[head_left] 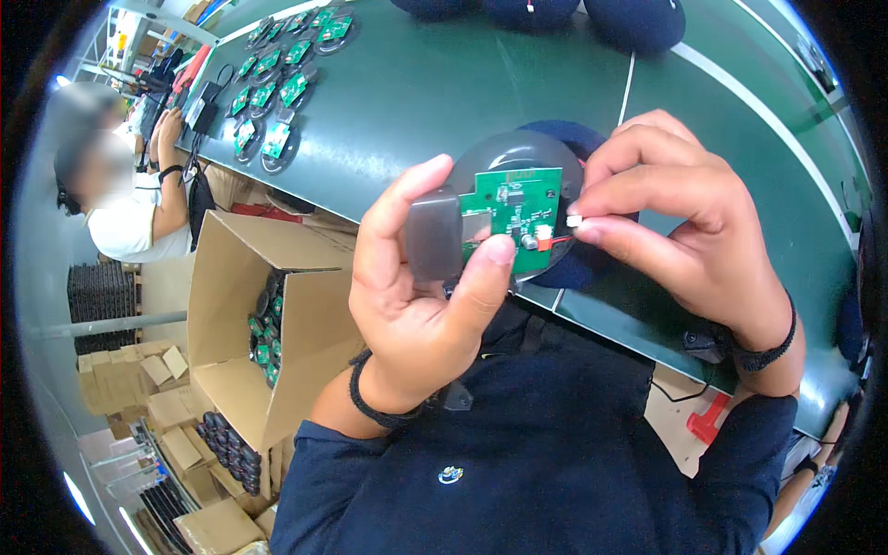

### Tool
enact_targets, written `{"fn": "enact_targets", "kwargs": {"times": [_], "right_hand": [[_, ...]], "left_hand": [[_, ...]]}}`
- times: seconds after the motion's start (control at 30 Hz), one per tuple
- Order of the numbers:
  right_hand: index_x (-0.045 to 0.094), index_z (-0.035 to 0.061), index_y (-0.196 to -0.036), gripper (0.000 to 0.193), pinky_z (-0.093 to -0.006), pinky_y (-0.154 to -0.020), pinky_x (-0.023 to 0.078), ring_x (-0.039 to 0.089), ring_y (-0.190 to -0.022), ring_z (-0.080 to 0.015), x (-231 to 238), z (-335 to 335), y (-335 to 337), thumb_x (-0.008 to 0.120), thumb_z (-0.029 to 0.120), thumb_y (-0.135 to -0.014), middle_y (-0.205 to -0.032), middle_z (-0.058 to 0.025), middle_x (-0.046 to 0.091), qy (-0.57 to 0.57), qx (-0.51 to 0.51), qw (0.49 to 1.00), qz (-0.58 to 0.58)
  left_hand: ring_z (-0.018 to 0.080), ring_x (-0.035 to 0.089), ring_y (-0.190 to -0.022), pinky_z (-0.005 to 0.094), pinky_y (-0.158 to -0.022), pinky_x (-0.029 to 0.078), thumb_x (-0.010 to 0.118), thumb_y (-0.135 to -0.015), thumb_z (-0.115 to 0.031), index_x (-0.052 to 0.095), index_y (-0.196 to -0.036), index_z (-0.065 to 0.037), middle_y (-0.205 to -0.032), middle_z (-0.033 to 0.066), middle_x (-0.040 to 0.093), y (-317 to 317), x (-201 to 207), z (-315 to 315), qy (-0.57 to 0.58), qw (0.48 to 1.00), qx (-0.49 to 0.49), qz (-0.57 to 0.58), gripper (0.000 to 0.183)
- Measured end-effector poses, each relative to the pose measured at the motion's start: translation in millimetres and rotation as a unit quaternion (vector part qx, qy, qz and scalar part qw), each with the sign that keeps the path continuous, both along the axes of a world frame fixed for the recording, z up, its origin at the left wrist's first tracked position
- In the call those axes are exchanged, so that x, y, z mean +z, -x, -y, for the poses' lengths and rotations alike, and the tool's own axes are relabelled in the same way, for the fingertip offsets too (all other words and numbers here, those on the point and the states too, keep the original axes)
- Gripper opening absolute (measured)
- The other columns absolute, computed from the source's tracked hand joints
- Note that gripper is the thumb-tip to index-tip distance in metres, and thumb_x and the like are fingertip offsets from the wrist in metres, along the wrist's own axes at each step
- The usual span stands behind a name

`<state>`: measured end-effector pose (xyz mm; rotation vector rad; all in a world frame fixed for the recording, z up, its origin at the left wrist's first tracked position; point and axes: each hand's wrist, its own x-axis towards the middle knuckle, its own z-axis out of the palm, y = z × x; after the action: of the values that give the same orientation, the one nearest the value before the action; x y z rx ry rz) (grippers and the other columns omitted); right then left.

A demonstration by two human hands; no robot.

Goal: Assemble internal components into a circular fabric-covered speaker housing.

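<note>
My left hand (416,277) is closed round a dark round plastic base that carries a green circuit board (525,208); its thumb presses on the board's lower edge. A grey block-shaped part (433,236) juts out at the base's left side. Between the thumb and forefinger of my right hand (680,213) is a small white connector plug (574,221), just right of the board. A red plug with a red wire (546,244) sits at the board's lower right. Behind the base lies a dark blue rounded cover (564,273), partly hidden.
Several bases with green boards (276,139) stand in rows at the table's far left. Dark blue rounded pieces (638,20) lie at the far edge. Left of me, an open cardboard box (305,342) holds more boards. Another person (139,213) works at the left; a red tool handle (709,421) shows below right.
</note>
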<state>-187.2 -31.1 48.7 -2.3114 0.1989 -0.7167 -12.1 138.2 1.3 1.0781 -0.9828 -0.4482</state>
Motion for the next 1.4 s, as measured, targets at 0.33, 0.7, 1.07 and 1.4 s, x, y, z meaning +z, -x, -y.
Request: {"fn": "enact_targets", "kwargs": {"times": [0.33,0.7,1.07,1.4], "right_hand": [[0.078,0.0069,-0.092,0.017,-0.0399,-0.084,0.047,0.063,-0.094,-0.0283,8.8,-6.3,8.2,0.087,0.009,-0.078,-0.095,-0.0056,0.071,0.116,-0.035,0.992,-0.036],[0.077,0.0065,-0.093,0.014,-0.0392,-0.087,0.047,0.063,-0.096,-0.0279,-0.9,-3.2,10.4,0.085,0.013,-0.083,-0.098,-0.0068,0.068,0.076,-0.043,0.996,-0.013],[0.076,0.0041,-0.093,0.015,-0.0375,-0.082,0.046,0.059,-0.092,-0.0268,-12.0,-2.3,5.3,0.085,0.012,-0.084,-0.095,-0.0082,0.059,0.027,-0.056,0.998,0.009],[0.079,0.0075,-0.092,0.012,-0.0366,-0.075,0.044,0.060,-0.083,-0.0260,-11.0,-4.7,6.6,0.086,0.014,-0.084,-0.083,-0.0059,0.061,0.049,-0.082,0.995,0.007]], "left_hand": [[0.0166,0.070,-0.107,0.0296,-0.098,0.054,0.080,-0.092,0.005,0.046,-0.154,0.011,-0.126,0.0143,0.070,12.9,1.5,8.4,0.023,0.997,0.021,0.071,0.070],[0.0164,0.070,-0.106,0.0291,-0.097,0.054,0.079,-0.095,0.002,0.044,-0.157,0.011,-0.123,0.0144,0.073,10.5,2.6,11.8,0.004,0.985,0.051,0.166,0.073],[0.0164,0.068,-0.114,0.0302,-0.102,0.053,0.073,-0.100,0.004,0.041,-0.160,0.008,-0.130,0.0119,0.069,5.1,7.0,16.5,-0.021,0.999,-0.035,0.014,0.069],[0.0130,0.067,-0.110,0.0261,-0.097,0.053,0.074,-0.100,0.002,0.043,-0.159,0.007,-0.129,0.0096,0.068,7.6,12.0,15.0,-0.083,0.995,-0.054,-0.028,0.067]]}}
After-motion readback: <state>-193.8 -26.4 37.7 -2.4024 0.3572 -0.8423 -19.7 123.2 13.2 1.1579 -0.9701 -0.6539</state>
